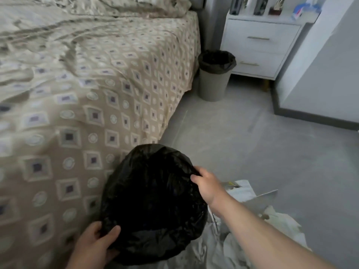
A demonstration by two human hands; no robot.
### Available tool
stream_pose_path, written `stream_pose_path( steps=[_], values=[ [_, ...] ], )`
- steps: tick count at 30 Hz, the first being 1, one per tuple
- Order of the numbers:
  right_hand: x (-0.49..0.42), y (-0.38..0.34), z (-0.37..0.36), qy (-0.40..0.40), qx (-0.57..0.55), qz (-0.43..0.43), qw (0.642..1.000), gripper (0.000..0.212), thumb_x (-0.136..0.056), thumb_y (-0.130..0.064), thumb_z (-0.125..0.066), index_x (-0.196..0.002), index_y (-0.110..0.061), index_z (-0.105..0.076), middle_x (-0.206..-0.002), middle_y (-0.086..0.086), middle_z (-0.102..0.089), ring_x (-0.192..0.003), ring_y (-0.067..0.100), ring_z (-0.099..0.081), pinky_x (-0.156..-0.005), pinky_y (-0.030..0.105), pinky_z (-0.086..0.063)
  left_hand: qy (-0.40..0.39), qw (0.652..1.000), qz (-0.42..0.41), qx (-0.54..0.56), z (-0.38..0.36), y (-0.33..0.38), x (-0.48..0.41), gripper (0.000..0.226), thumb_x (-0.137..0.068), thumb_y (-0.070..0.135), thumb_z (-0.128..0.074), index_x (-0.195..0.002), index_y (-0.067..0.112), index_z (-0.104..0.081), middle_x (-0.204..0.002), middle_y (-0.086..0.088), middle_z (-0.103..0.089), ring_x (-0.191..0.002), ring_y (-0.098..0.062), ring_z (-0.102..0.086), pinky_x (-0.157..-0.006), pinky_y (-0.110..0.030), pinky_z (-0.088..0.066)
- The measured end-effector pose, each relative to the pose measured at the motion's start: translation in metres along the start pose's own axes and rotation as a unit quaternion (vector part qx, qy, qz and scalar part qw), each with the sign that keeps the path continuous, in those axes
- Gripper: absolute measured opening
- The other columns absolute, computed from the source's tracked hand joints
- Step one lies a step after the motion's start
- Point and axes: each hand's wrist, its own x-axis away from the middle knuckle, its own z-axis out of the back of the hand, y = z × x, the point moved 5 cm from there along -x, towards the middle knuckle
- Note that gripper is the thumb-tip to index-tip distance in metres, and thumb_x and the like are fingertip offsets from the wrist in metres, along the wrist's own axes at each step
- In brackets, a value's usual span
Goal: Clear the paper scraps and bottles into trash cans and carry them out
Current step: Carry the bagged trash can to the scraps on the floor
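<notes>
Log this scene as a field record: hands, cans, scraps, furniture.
left hand: grips the near can's rim, near side
right hand: pinches the same rim, right side
near can: black liner over its mouth, beside the bed; contents not visible
far can: upright on the floor, black liner, between bed and nightstand
scraps: white paper on the floor, right of the near can
bed: patterned cover, rumpled
nightstand: white, drawers closed
</notes>
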Motion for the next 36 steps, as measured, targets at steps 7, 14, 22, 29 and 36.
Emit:
stream_pose_path(
  steps=[7, 14, 22, 29, 36],
  values=[
    [-0.02, 0.015, -0.033, -0.012, -0.007, -0.007, 1.0, 0.027, -0.091, -0.003, -0.043, -0.097, -0.015, -0.068, -0.09, 0.005, -0.068, -0.083, 0.017, -0.063, -0.069, 0.024, -0.048, 0.005, 0.993, -0.003, -0.121, 0.024, -0.037, -0.032, 0.013, -0.073, -0.01, -0.071, -0.074, -0.002, -0.062, -0.075, -0.018, -0.07, -0.085, -0.026, -0.063, -0.096, -0.05, -0.045],
    [-0.037, 0.032, -0.03, 0.004, 0.073, 0.025, 0.997, 0.035, -0.087, -0.003, -0.044, -0.099, -0.022, -0.071, -0.092, -0.005, -0.073, -0.088, 0.01, -0.066, -0.075, 0.022, -0.048, 0.005, 0.991, 0.003, -0.133, 0.014, -0.048, -0.032, 0.023, -0.074, -0.007, -0.072, -0.075, 0.014, -0.065, -0.08, -0.009, -0.071, -0.083, -0.018, -0.06, -0.087, -0.028, -0.041],
    [-0.041, 0.041, -0.027, 0.023, 0.078, 0.048, 0.996, 0.037, -0.09, -0.002, -0.042, -0.105, -0.02, -0.07, -0.097, -0.002, -0.072, -0.091, 0.009, -0.064, -0.074, 0.011, -0.046, 0.03, 0.997, 0.036, -0.066, -0.001, -0.045, -0.03, 0.01, -0.086, -0.006, -0.059, -0.096, -0.007, -0.059, -0.082, -0.019, -0.064, -0.078, -0.031, -0.061, -0.077, -0.041, -0.05],
    [-0.047, 0.043, -0.014, 0.021, 0.041, 0.038, 0.998, 0.041, -0.095, -0.005, -0.037, -0.1, -0.033, -0.067, -0.101, -0.009, -0.071, -0.096, 0.005, -0.064, -0.072, 0.012, -0.047, 0.007, 0.995, 0.074, 0.068, -0.023, -0.033, -0.036, 0.014, -0.092, -0.003, -0.049, -0.096, 0.008, -0.055, -0.084, -0.011, -0.06, -0.073, -0.026, -0.055, -0.034, -0.031, -0.05],
    [-0.042, 0.046, -0.01, 0.034, 0.083, 0.049, 0.995, 0.038, -0.097, -0.013, -0.039, -0.13, -0.023, -0.054, -0.123, -0.009, -0.062, -0.119, 0.012, -0.055, -0.096, 0.021, -0.042, 0.003, 0.999, 0.04, 0.005, -0.019, -0.028, -0.032, 0.031, -0.088, 0.006, -0.061, -0.117, 0.005, -0.049, -0.114, -0.022, -0.06, -0.088, -0.029, -0.059, -0.061, -0.039, -0.054]
  ],
)
